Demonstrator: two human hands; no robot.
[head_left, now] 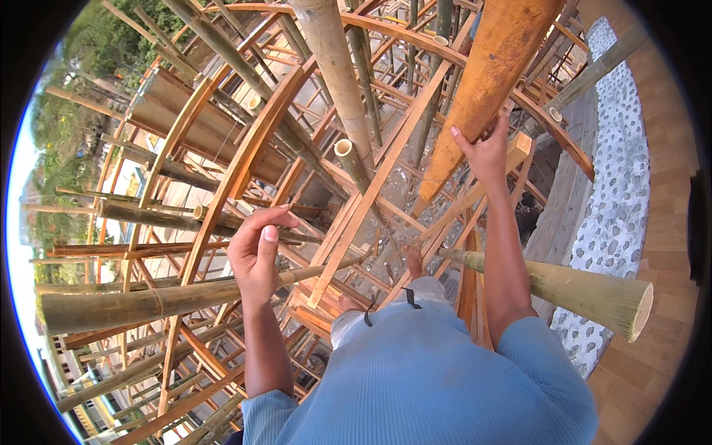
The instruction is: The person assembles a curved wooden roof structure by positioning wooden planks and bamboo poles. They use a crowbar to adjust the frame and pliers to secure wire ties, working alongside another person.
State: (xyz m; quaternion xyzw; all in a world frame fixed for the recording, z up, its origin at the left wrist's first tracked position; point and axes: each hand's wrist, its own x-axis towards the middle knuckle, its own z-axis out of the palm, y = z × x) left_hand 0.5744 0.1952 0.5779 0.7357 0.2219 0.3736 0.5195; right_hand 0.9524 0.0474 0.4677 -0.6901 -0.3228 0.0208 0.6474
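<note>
The step in hand seems to be steadying or guiding a broad plank (495, 70) with one side only. The right hand (488, 154) has its grip on the plank's right edge near the lower end, thumb laid on the near face and the other fingers curled round toward the back, partly hidden. The left hand (254, 256) holds nothing that shows: its fingers are loosely curled, the thumb apart from them, above a thick bamboo pole (141, 304).

The plank stands well to the right of that left hand — its upper part runs out of the top of the view, and its lower end points down among the framing timbers, close to a long squared batten (382, 185). Whether that end rests on anything I cannot tell. A next move would likely call for a firm hold and, for a piece this long, the left hand's support.

The wood is orange-brown, mottled with darker patches and specks along its wide face — looking broad above and narrowing toward the bottom.
</note>
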